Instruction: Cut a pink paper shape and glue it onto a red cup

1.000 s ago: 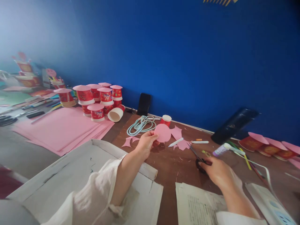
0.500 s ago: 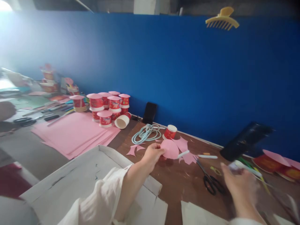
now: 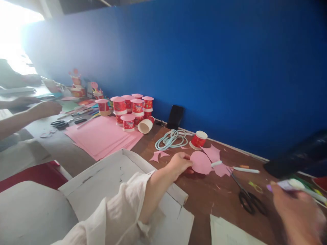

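Observation:
My left hand (image 3: 178, 164) pinches a pink paper circle (image 3: 200, 162) just above the brown table (image 3: 204, 194). My right hand (image 3: 296, 211) is blurred at the lower right, closed round a white glue stick with a purple label (image 3: 287, 184). Black scissors (image 3: 246, 197) lie open on the table between my hands. Pink paper scraps (image 3: 217, 160) and a white pen (image 3: 245, 169) lie just behind the circle. A single red paper cup (image 3: 198, 140) stands upside down beyond them.
A stack of pink sheets (image 3: 102, 134) and a cluster of red cups with pink lids (image 3: 133, 109) sit at the left. A coiled pale cable (image 3: 170, 139), a flat white box (image 3: 112, 183) and another person's arms (image 3: 28, 114) at far left are also here.
My right hand let go of the scissors, picked up the glue stick and moved right. The camera swung left; my left hand kept hold of the pink circle.

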The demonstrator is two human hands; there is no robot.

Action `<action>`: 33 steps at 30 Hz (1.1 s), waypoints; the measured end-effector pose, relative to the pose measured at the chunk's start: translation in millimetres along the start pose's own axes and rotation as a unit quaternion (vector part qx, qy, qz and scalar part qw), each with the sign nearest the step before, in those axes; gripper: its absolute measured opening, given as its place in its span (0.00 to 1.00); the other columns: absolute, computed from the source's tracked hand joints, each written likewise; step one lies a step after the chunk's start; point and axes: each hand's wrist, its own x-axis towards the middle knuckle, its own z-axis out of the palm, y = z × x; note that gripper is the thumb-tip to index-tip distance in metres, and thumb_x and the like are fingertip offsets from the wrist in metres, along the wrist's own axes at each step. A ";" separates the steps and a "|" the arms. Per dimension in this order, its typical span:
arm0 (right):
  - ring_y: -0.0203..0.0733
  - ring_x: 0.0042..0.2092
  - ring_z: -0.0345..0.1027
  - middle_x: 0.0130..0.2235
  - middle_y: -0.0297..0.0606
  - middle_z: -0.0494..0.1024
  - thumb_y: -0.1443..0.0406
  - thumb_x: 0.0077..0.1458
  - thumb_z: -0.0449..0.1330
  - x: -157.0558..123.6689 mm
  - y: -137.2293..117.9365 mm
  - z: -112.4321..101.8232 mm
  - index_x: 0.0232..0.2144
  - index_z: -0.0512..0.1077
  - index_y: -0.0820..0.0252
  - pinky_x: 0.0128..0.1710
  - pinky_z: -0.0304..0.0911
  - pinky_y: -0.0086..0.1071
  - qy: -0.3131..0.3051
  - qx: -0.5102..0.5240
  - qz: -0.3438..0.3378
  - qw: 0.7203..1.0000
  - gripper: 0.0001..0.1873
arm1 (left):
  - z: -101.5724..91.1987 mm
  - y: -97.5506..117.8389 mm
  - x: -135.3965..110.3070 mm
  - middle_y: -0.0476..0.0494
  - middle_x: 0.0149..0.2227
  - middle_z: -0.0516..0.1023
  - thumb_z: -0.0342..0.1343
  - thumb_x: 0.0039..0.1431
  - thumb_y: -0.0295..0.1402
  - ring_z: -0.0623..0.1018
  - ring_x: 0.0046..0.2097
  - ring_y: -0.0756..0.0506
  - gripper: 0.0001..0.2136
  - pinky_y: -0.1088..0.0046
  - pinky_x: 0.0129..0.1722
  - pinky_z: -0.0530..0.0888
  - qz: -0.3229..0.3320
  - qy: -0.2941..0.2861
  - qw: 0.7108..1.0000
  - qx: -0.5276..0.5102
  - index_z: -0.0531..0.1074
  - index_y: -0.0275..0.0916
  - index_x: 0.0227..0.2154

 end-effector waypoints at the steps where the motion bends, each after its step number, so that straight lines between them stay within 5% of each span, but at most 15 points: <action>1: 0.61 0.28 0.68 0.22 0.51 0.69 0.48 0.41 0.60 -4.2 -7.2 -6.5 0.21 0.66 0.49 0.23 0.53 0.45 -0.028 -0.022 0.025 0.999 0.14 | 0.0 -0.5 -0.4 0.50 0.25 0.73 0.57 0.49 0.19 0.73 0.20 0.54 0.07 0.79 0.23 0.74 -0.006 -0.010 1.000 0.013 0.68 0.33 0.30; 10: 0.58 0.39 0.71 0.34 0.45 0.77 0.43 0.48 0.55 -73.4 -76.1 -30.8 0.29 0.70 0.54 0.36 0.62 0.44 -0.026 0.110 -0.162 0.980 0.22 | -1.8 0.2 -10.1 0.49 0.26 0.75 0.57 0.44 0.18 0.78 0.25 0.49 0.17 0.76 0.28 0.75 -0.040 -0.072 0.977 0.197 0.70 0.32 0.40; 14: 0.52 0.39 0.73 0.38 0.42 0.79 0.45 0.50 0.57 -91.2 -90.6 -27.6 0.35 0.74 0.55 0.38 0.64 0.39 -0.091 0.208 -0.197 0.954 0.22 | -7.0 6.1 -19.0 0.44 0.30 0.78 0.63 0.44 0.29 0.80 0.33 0.43 0.24 0.73 0.32 0.75 0.023 -0.050 0.908 0.415 0.68 0.35 0.47; 16: 0.50 0.40 0.74 0.40 0.39 0.80 0.46 0.51 0.57 -94.3 -95.5 -25.5 0.40 0.75 0.54 0.39 0.65 0.37 -0.143 0.237 -0.190 0.942 0.23 | -7.8 10.2 -24.3 0.37 0.39 0.78 0.65 0.45 0.37 0.79 0.41 0.39 0.26 0.68 0.38 0.75 0.105 0.021 0.852 0.512 0.69 0.36 0.48; 19: 0.50 0.40 0.74 0.40 0.39 0.80 0.47 0.54 0.56 -93.4 -101.2 -21.2 0.45 0.74 0.54 0.38 0.65 0.37 -0.183 0.236 -0.170 0.939 0.24 | -4.7 14.3 -29.6 0.33 0.52 0.71 0.56 0.57 0.39 0.74 0.51 0.39 0.24 0.64 0.47 0.73 0.336 0.141 0.781 0.507 0.64 0.38 0.55; 22: 0.48 0.34 0.75 0.34 0.38 0.81 0.49 0.56 0.55 -90.0 -103.7 -16.5 0.47 0.73 0.54 0.35 0.65 0.37 -0.207 0.233 -0.127 0.942 0.23 | 1.5 12.4 -30.1 0.35 0.54 0.68 0.47 0.62 0.30 0.70 0.56 0.43 0.21 0.65 0.55 0.68 0.558 0.158 0.705 0.408 0.60 0.38 0.59; 24: 0.48 0.33 0.76 0.33 0.37 0.81 0.49 0.57 0.55 -89.0 -102.9 -14.7 0.48 0.71 0.54 0.34 0.66 0.36 -0.227 0.246 -0.095 0.937 0.23 | 5.0 8.3 -28.2 0.36 0.52 0.70 0.45 0.63 0.28 0.69 0.55 0.44 0.19 0.65 0.57 0.67 0.604 0.123 0.683 0.393 0.62 0.37 0.57; 29: 0.45 0.31 0.76 0.37 0.36 0.81 0.46 0.56 0.56 -96.8 -95.9 -14.2 0.52 0.69 0.51 0.35 0.68 0.36 -0.283 0.305 -0.111 0.902 0.25 | 6.0 -0.9 -22.8 0.40 0.47 0.75 0.46 0.64 0.29 0.72 0.50 0.45 0.14 0.66 0.54 0.69 0.529 0.003 0.734 0.426 0.70 0.39 0.50; 33: 0.48 0.36 0.76 0.40 0.38 0.80 0.47 0.55 0.59 -109.3 -96.8 -17.2 0.52 0.69 0.50 0.33 0.69 0.36 -0.303 0.351 -0.140 0.875 0.26 | 7.6 -1.0 -25.4 0.40 0.48 0.75 0.57 0.58 0.33 0.74 0.48 0.44 0.19 0.68 0.50 0.71 0.418 -0.044 0.844 0.333 0.68 0.38 0.52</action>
